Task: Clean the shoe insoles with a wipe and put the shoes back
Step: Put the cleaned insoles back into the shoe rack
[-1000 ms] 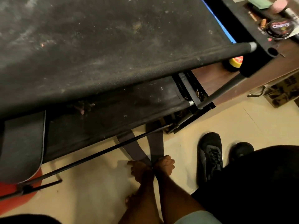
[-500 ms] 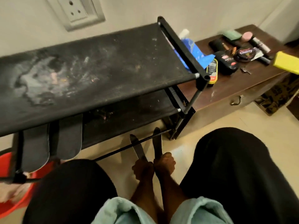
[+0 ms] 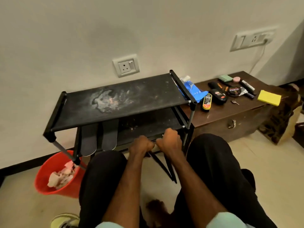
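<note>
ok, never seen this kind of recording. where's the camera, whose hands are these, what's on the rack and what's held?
No machine here: a person works with bare hands. The one picture comes from a wide-angle camera on their head, looking forward and down, so the knees and forearms are their own. The left hand grips one insole and the right hand grips a second insole; both show edge-on, pointing down toward the floor. In front stands a black shoe rack with a dusty top shelf. Two more insoles lie on its lower shelf, overhanging the front. To its left a red bucket holds what look like crumpled wipes. To its right a wooden chest carries shoe-care items and a yellow sponge.
</note>
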`<action>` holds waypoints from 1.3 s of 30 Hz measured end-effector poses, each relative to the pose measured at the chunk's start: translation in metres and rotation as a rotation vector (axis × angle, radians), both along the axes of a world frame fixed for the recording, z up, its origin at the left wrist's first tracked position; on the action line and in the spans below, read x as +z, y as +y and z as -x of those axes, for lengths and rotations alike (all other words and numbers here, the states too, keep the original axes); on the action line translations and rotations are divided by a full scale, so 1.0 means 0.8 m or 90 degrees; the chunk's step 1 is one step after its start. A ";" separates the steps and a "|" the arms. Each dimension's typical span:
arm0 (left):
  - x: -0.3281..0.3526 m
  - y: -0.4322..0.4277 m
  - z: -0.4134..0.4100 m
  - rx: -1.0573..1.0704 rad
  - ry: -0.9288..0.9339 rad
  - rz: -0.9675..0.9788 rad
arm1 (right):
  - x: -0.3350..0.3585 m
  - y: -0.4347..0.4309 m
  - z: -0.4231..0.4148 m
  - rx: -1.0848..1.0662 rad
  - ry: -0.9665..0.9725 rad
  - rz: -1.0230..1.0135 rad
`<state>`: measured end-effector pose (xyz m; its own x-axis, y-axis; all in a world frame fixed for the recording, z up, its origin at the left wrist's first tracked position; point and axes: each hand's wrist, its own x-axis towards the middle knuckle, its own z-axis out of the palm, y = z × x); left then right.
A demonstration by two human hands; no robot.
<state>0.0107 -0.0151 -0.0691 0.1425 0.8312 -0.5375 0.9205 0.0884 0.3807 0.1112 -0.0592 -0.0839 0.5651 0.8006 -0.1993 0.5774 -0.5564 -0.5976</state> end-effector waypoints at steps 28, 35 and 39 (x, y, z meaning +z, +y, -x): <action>0.064 -0.019 0.085 0.409 -0.644 0.076 | 0.076 -0.015 -0.093 -0.272 0.518 -0.232; 0.016 0.002 0.032 0.428 -0.654 0.198 | 0.038 0.018 -0.067 -0.306 0.604 -0.211; 0.002 0.032 0.013 0.449 -0.663 0.188 | 0.023 0.045 -0.072 -0.345 0.617 -0.231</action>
<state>0.0000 0.0102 -0.0678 0.1856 0.7672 -0.6140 -0.0761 0.6342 0.7694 0.1684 -0.0231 -0.0651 0.5874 0.5994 -0.5438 -0.4681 -0.2965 -0.8325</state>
